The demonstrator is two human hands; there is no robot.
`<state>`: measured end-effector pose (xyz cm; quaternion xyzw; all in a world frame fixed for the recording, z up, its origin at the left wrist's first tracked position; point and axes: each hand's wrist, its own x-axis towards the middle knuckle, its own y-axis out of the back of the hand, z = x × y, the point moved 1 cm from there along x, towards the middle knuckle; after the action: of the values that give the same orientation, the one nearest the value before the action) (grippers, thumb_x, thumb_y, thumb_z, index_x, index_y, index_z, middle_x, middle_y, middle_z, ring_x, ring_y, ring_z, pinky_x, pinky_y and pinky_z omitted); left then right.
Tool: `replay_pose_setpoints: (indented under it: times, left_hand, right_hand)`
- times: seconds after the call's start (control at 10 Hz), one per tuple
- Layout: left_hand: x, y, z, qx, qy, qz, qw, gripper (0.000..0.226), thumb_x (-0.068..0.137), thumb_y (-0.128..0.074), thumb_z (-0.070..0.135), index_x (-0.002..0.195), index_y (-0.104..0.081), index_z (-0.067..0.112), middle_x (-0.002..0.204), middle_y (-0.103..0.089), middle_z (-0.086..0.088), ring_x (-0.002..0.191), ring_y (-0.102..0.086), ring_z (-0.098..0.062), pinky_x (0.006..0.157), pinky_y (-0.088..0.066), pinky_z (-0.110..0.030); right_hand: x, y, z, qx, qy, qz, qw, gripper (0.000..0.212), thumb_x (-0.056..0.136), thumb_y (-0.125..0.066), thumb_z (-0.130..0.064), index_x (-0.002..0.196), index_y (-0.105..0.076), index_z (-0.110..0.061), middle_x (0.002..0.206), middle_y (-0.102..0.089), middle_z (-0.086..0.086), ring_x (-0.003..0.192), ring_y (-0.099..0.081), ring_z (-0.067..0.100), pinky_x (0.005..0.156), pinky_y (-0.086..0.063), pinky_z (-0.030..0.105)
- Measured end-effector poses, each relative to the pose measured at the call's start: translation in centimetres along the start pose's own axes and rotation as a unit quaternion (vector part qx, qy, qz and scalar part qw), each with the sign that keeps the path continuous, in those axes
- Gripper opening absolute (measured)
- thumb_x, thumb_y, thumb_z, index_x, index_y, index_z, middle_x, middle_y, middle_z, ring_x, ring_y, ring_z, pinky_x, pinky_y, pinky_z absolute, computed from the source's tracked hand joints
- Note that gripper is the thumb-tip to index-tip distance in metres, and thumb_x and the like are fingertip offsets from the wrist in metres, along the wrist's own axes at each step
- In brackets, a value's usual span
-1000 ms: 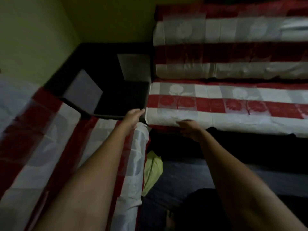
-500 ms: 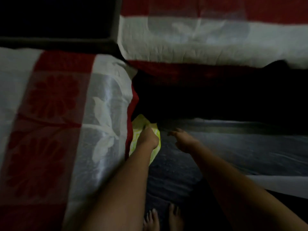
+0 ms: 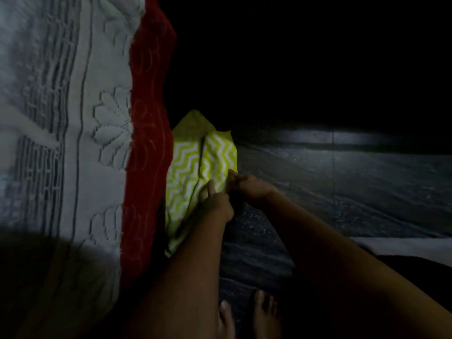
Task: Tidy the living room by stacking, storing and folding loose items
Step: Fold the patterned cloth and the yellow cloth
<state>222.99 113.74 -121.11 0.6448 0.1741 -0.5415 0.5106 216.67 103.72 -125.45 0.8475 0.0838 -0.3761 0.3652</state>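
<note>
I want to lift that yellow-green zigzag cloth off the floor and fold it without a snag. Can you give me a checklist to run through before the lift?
1. Left hand on the cloth: ok, its fingers touch the near edge.
2. Right hand on the cloth: ok, fingertips meet the right edge.
3. Firm grip by both hands: cannot tell, too dark and blurred to see whether the fingers pinch.
4. Cloth free of the red-and-white cover: cannot tell, its left edge runs under or beside the cover.
5. Feet off the cloth: ok, they stand on the dark floor, apart from it.
6. Far corner free: cannot tell, it fades into shadow.
</note>
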Motion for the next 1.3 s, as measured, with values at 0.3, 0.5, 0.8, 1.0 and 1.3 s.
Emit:
replay_pose_setpoints:
  times: [0.3, 0.5, 0.8, 1.0, 1.3]
  left_hand:
    - [-6.8, 8.3, 2.3, -0.080, 0.009, 0.108, 0.991, 0.031, 0.091, -0.058, 0.013, 0.119, -0.062, 0.001, 0.126, -0.058, -0.019, 0.120, -0.053, -0.033, 0.094, -0.044, -0.035]
    - [-19.8, 20.8, 5.9, -0.145, -0.063, 0.063, 0.985, 0.034, 0.084, -0.061, 0.013, 0.118, -0.065, 0.009, 0.115, -0.064, -0.014, 0.110, -0.059, -0.031, 0.095, -0.048, -0.036]
    - [-45.1, 37.7, 16.6, -0.184, -0.235, 0.148, 0.943, 0.040, 0.085, -0.062, 0.009, 0.125, -0.059, 0.013, 0.128, -0.059, -0.014, 0.119, -0.055, -0.030, 0.096, -0.044, -0.033]
    - [-62.1, 44.0, 21.4, -0.110, -0.330, 0.248, 0.904, 0.041, 0.089, -0.052, 0.011, 0.127, -0.057, 0.023, 0.125, -0.061, -0.011, 0.112, -0.058, -0.032, 0.089, -0.050, -0.040]
    - [-80.3, 44.4, 25.3, 0.185, -0.364, 0.414, 0.814, 0.020, 0.083, -0.051, 0.002, 0.087, -0.060, 0.020, 0.104, -0.064, -0.008, 0.102, -0.061, -0.029, 0.070, -0.043, -0.034]
  right_hand:
    - [-8.1, 12.4, -6.3, -0.025, -0.032, 0.005, 0.999, 0.031, 0.090, -0.054, -0.012, 0.120, -0.059, -0.006, 0.123, -0.058, 0.019, 0.112, -0.057, 0.033, 0.091, -0.047, 0.036]
    - [-18.2, 27.1, -12.8, -0.042, -0.041, 0.039, 0.998, 0.023, 0.091, -0.056, -0.013, 0.112, -0.066, -0.009, 0.113, -0.065, 0.015, 0.105, -0.061, 0.027, 0.083, -0.046, 0.032]
    - [-41.9, 47.3, -22.4, 0.056, -0.081, 0.216, 0.971, 0.024, 0.089, -0.058, -0.028, 0.097, -0.070, -0.008, 0.102, -0.069, 0.015, 0.094, -0.063, 0.028, 0.069, -0.039, 0.027]
    - [-58.8, 54.4, -27.7, 0.094, -0.083, 0.361, 0.924, 0.028, 0.091, -0.060, -0.030, 0.108, -0.069, -0.010, 0.104, -0.069, 0.013, 0.098, -0.062, 0.028, 0.070, -0.041, 0.029]
    - [-80.1, 52.8, -29.7, 0.076, -0.094, 0.540, 0.833, 0.006, 0.093, -0.059, -0.025, 0.097, -0.062, -0.022, 0.104, -0.065, 0.006, 0.090, -0.059, 0.019, 0.069, -0.043, 0.029]
